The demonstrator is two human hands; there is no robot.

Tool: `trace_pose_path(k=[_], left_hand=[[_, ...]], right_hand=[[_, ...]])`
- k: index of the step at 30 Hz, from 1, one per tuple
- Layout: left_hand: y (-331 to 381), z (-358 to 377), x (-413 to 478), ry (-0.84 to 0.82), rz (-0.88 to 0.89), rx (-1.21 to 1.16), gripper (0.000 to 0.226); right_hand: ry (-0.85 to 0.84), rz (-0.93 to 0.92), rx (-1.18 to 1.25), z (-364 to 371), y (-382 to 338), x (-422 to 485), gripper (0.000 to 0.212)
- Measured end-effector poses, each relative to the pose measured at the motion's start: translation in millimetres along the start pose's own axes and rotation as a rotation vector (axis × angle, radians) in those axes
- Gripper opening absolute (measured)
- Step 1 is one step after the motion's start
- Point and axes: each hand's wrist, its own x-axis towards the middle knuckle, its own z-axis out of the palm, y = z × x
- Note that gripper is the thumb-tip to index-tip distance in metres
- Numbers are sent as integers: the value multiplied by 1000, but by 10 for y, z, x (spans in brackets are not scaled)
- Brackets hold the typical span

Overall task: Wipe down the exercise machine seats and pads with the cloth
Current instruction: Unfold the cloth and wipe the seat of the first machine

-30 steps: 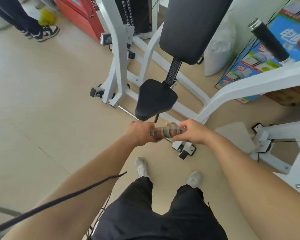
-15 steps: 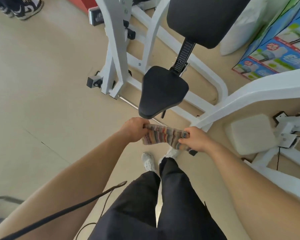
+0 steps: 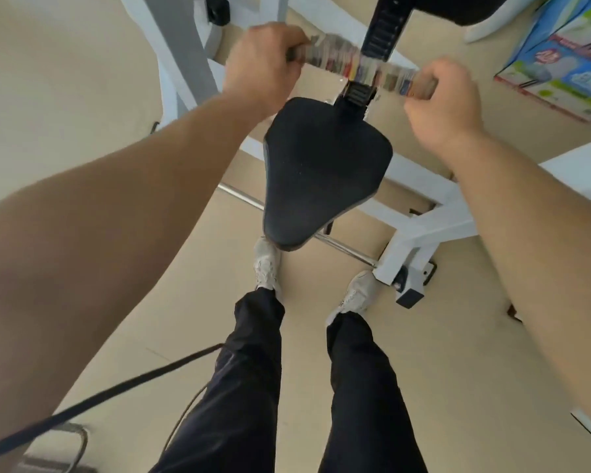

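Left hand (image 3: 261, 64) and right hand (image 3: 439, 97) both fisted around ends of multicoloured striped cloth (image 3: 352, 61), stretched taut above rear of black triangular padded seat (image 3: 321, 169), across black notched post (image 3: 382, 32), blurred

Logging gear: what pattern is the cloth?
Multicoloured stripes on the cloth, blurred, stretched between both hands; head view.

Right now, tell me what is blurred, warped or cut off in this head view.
Head view: the cloth is motion-smeared between the left hand and right hand, its pattern unreadable; the seat stays fairly sharp; wide-angle distortion swells the forearms near the edges; the back pad is cropped by the top edge; lighting is soft and even, without harsh glare.
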Motion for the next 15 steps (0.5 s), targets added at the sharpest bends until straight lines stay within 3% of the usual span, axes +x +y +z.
trace_pose_path(k=[4, 11, 15], left_hand=[[-371, 465, 204, -28, 73, 136, 39], [-987, 1335, -299, -379, 176, 204, 33], [-1018, 1318, -394, -487, 207, 205, 49]], right_hand=[[60, 32, 3, 487, 194, 295, 17], [-165, 69, -105, 1539, 1010, -42, 17], [-212, -11, -184, 1578, 989, -205, 17]])
